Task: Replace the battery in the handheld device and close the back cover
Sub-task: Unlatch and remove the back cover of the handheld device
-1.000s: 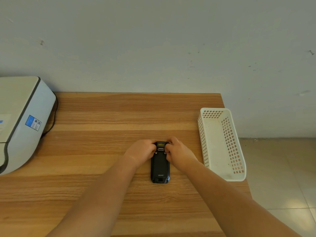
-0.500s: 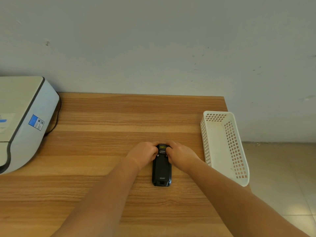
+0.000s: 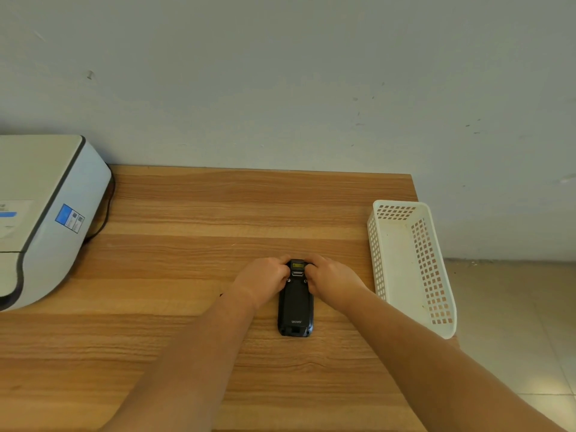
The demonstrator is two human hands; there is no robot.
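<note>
Handheld device [image 3: 295, 302]: a black, rigid unit lying back-up on the bench [image 3: 193, 244], near its centre-right, long axis running near to far. The back cover [image 3: 294, 299] appears seated over the body; whether its latch at the far end is locked cannot be told. The casing looks stiff and moderately heavy for its size, with smooth plastic sides that could slip, so it is best held at the two long edges or pressed flat against the bench.

Left hand [image 3: 263, 280] and right hand [image 3: 332, 280]: both curl around the far end of the device, one on each side, fingers pressed together and bearing on the area beside the small latch and label window. Neither hand lifts the device; it rests on the bench.

Surroundings: a white perforated basket [image 3: 436, 275] stands at the right edge of the bench, well apart; a white printer [image 3: 40, 213] sits at far left against the wall.
</note>
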